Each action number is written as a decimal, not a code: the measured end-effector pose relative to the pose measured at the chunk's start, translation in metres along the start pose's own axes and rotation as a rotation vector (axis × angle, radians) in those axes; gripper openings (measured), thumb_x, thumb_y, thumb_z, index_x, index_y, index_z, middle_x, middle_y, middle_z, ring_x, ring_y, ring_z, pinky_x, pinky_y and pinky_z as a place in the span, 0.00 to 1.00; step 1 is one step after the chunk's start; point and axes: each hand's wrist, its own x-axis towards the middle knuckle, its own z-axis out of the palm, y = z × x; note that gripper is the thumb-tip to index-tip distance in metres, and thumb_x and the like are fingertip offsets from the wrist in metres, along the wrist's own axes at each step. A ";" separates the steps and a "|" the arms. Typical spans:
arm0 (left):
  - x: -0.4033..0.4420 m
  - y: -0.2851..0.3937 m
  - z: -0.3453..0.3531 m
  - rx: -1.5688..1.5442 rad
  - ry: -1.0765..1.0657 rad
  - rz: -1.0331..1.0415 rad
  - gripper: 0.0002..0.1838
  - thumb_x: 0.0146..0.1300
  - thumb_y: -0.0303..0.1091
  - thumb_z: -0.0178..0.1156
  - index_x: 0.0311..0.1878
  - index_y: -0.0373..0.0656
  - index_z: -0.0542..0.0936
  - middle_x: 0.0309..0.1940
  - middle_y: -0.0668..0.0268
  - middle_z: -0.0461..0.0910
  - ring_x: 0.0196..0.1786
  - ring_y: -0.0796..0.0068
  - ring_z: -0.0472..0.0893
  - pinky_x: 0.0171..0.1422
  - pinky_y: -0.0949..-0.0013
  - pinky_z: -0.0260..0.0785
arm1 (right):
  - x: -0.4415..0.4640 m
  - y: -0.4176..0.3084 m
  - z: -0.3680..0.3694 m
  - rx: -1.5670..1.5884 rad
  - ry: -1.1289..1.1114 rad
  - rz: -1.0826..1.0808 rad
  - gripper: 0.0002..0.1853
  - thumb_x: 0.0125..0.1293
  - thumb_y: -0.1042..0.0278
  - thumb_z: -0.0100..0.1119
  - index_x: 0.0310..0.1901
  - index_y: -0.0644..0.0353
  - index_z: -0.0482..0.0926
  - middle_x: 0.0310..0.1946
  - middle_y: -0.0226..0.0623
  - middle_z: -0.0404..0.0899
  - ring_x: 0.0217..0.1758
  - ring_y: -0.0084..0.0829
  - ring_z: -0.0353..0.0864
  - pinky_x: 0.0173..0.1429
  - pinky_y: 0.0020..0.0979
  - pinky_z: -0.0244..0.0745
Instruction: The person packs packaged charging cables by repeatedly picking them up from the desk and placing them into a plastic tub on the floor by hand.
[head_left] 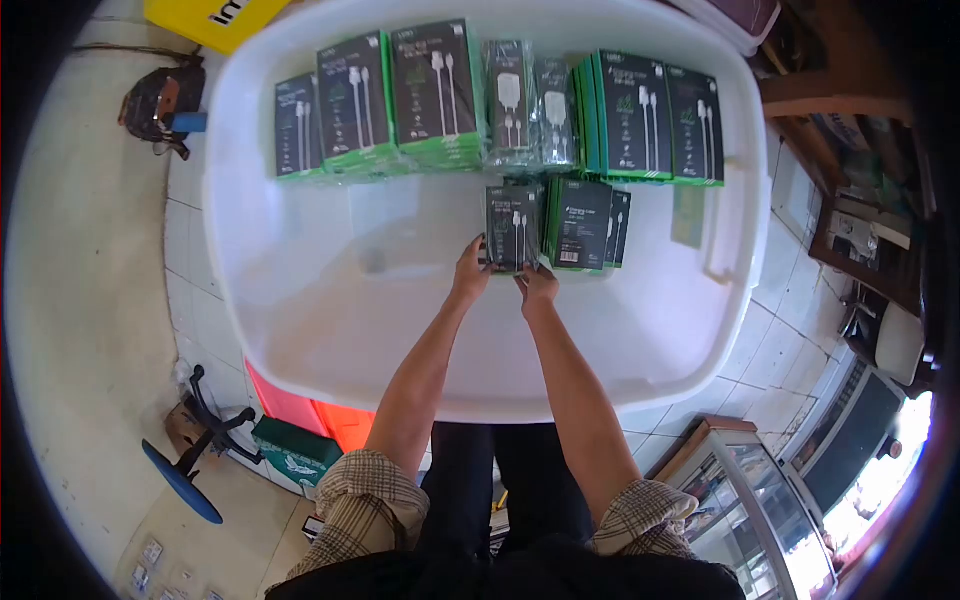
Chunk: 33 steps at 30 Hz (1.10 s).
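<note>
Both my hands are on a small stack of black-and-green charging cable boxes (512,228) in a large white tub (330,330). My left hand (471,270) grips its left edge, and my right hand (538,287) holds the lower right corner. Just right of it stands another group of cable boxes (580,225), one showing its barcode side. Along the tub's far side runs a row of packs: cable boxes (355,105) at the left, clear-wrapped charger boxes (510,100) in the middle, and more cable boxes (636,115) at the right.
The tub's raised rim (225,250) surrounds the boxes. Outside it are a yellow item (215,22) at the upper left, a dark chair base (205,430) and green box (296,450) at the lower left, a glass cabinet (745,500) at the lower right, and wooden furniture (850,240) at the right.
</note>
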 end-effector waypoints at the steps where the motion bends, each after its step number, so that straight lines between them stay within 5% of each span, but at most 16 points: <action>1: 0.008 -0.003 0.004 0.028 0.011 0.031 0.32 0.42 0.19 0.56 0.55 0.41 0.58 0.45 0.57 0.68 0.38 0.66 0.74 0.43 0.69 0.67 | 0.009 0.002 0.002 0.000 0.013 0.001 0.14 0.51 0.79 0.52 0.42 0.67 0.67 0.31 0.35 0.71 0.32 0.25 0.71 0.34 0.25 0.74; 9: 0.046 -0.035 0.031 0.025 -0.037 0.009 0.36 0.41 0.20 0.58 0.56 0.40 0.56 0.49 0.55 0.65 0.47 0.64 0.70 0.49 0.71 0.65 | 0.063 0.022 0.010 0.255 0.144 0.012 0.13 0.50 0.82 0.51 0.39 0.61 0.68 0.36 0.33 0.70 0.36 0.28 0.72 0.38 0.23 0.74; 14: 0.041 -0.032 0.033 -0.079 -0.158 0.054 0.45 0.40 0.27 0.62 0.60 0.35 0.45 0.58 0.51 0.52 0.61 0.61 0.52 0.63 0.70 0.44 | 0.055 0.016 0.021 0.361 0.251 0.030 0.13 0.49 0.82 0.52 0.39 0.60 0.69 0.35 0.32 0.70 0.37 0.26 0.71 0.37 0.22 0.73; 19: 0.013 0.008 0.011 0.015 -0.130 0.063 0.47 0.42 0.30 0.62 0.60 0.33 0.41 0.60 0.51 0.44 0.64 0.62 0.45 0.65 0.70 0.38 | 0.015 -0.006 0.009 0.203 0.297 0.172 0.08 0.51 0.81 0.51 0.34 0.62 0.71 0.34 0.33 0.70 0.35 0.26 0.71 0.35 0.20 0.71; 28: -0.096 0.145 -0.066 -0.267 -0.055 -0.036 0.42 0.46 0.32 0.59 0.60 0.35 0.44 0.60 0.52 0.46 0.63 0.63 0.47 0.64 0.68 0.38 | -0.124 -0.069 -0.052 0.186 0.092 -0.092 0.03 0.52 0.71 0.52 0.26 0.59 0.69 0.21 0.29 0.69 0.24 0.23 0.66 0.27 0.24 0.64; 31: -0.136 0.185 -0.097 -0.402 -0.056 -0.012 0.38 0.48 0.29 0.57 0.59 0.37 0.48 0.59 0.53 0.50 0.63 0.65 0.49 0.64 0.67 0.40 | -0.192 -0.113 -0.090 -0.144 0.074 -0.246 0.02 0.52 0.69 0.51 0.27 0.56 0.71 0.17 0.28 0.63 0.23 0.17 0.61 0.28 0.19 0.62; 33: -0.160 0.198 -0.119 -0.434 -0.097 0.055 0.34 0.49 0.28 0.56 0.58 0.38 0.50 0.58 0.53 0.53 0.62 0.66 0.52 0.63 0.67 0.43 | -0.237 -0.129 -0.122 -0.629 0.335 -0.686 0.11 0.52 0.67 0.50 0.36 0.63 0.72 0.24 0.39 0.72 0.35 0.36 0.71 0.43 0.31 0.66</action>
